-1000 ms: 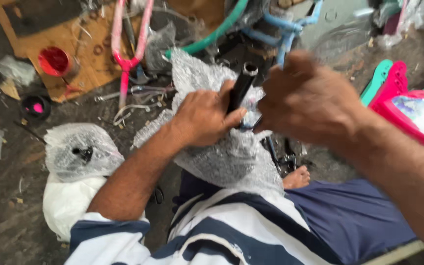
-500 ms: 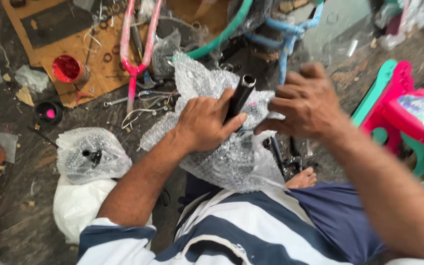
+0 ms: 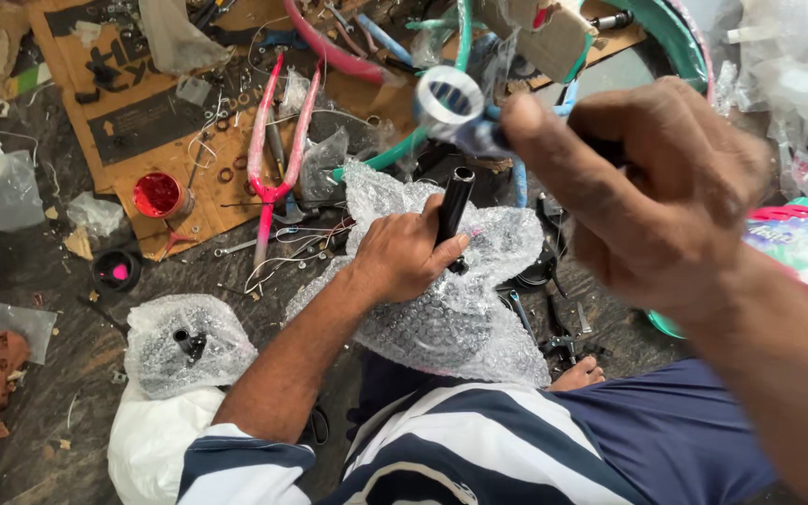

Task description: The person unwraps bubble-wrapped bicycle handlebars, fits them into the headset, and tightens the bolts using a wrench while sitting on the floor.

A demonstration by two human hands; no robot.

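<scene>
Two hands work over one black tube (image 3: pixel 452 208), a short stiff cylinder with an open top end, standing almost upright above the person's lap and half nested in a crumpled sheet of bubble wrap (image 3: pixel 441 309). The left hand (image 3: pixel 404 254) is closed around the tube's lower part through the wrap, thumb pressed against its side. The right hand (image 3: pixel 652 178) is raised close to the camera and blurred, its fingers curled about something dark; what exactly it grips I cannot tell, though a pale roll of tape (image 3: pixel 449 97) shows just beside its fingertips. The tube looks rigid and fairly light, likely smooth enough to slip, so the covered lower part is the safest place to hold; the wrap is soft, springy and easily torn. Further out, a second wrapped bundle (image 3: pixel 189 348) rests on a white bag at the left, a pink bicycle fork (image 3: pixel 273 150) and a red tub (image 3: pixel 157 194) lie on flattened cardboard (image 3: pixel 133 112), and teal frame tubing (image 3: pixel 441 84) crosses behind.
</scene>
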